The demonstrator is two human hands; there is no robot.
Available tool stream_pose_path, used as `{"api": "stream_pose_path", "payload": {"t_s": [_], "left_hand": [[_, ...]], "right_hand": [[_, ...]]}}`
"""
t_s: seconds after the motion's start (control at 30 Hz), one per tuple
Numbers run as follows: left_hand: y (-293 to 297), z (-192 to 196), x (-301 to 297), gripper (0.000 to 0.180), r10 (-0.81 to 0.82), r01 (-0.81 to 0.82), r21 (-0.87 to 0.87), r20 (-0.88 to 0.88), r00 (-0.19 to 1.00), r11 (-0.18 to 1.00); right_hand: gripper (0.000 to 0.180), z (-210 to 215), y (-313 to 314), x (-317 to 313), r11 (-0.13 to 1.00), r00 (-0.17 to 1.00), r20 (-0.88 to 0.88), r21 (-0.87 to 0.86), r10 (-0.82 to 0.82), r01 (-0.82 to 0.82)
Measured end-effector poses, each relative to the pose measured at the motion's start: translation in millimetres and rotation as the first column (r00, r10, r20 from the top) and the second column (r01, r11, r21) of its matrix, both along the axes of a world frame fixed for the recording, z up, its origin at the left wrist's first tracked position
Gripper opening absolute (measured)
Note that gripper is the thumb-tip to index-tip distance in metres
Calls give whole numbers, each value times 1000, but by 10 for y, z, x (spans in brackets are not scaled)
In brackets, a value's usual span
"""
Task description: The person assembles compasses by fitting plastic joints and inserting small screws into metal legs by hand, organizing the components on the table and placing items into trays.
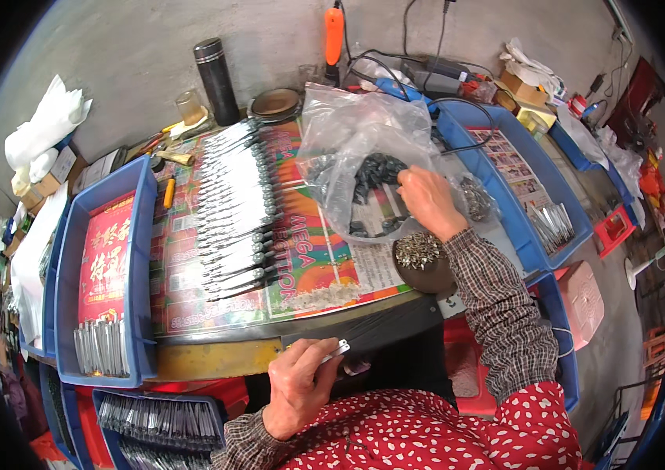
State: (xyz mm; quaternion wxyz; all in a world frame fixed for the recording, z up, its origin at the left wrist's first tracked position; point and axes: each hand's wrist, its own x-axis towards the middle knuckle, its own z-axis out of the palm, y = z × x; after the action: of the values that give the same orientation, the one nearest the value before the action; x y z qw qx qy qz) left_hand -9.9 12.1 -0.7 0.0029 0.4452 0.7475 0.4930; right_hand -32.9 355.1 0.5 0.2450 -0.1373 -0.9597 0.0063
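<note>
My left hand [295, 384] is closed in front of the table's near edge, pinching a small silver metal strip [338, 350] with a hole in its end. My right hand [429, 204] reaches over a clear plastic bag [364, 117], fingers drawn together beside the small black pieces [378, 171] in it. What its fingertips hold, if anything, is too small to make out. Below the right wrist, a dark round dish [425, 280] bears a heap of small metal fasteners [418, 251]. Left of the bag, a long overlapping row of silver strips with black ends [238, 204] lies on colourful printed sheets.
Blue bins with metal strips stand at the left [144, 258] and right [575, 211]. A black flask [215, 82] and an orange-handled tool [334, 39] are along the wall, with cables. A lower crate [161, 419] of strips sits beside my left forearm.
</note>
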Motion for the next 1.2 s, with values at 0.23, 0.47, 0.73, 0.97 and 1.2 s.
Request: {"api": "stream_pose_path", "payload": {"t_s": [0.23, 0.47, 0.73, 0.97, 1.2], "left_hand": [[-31, -39, -22, 25, -9, 9, 14, 15, 1000, 1000], [-32, -32, 2, 25, -19, 19, 22, -16, 1000, 1000], [-97, 62, 73, 23, 10, -10, -9, 19, 1000, 1000], [-116, 108, 142, 24, -24, 25, -23, 52, 998, 999], [-143, 159, 227, 25, -69, 78, -78, 110, 991, 994]], "right_hand": [[11, -143, 97, -100, 993, 996, -66, 105, 61, -53], [15, -98, 130, -65, 999, 992, 118, -35, -34, 39], [19, 296, -487, 344, 965, 968, -177, -162, 177, -207], [26, 363, -1315, 1090, 649, 934, -160, -681, 319, -338], [26, 161, -1599, 1389, 429, 904, -230, -819, 361, -380]]}}
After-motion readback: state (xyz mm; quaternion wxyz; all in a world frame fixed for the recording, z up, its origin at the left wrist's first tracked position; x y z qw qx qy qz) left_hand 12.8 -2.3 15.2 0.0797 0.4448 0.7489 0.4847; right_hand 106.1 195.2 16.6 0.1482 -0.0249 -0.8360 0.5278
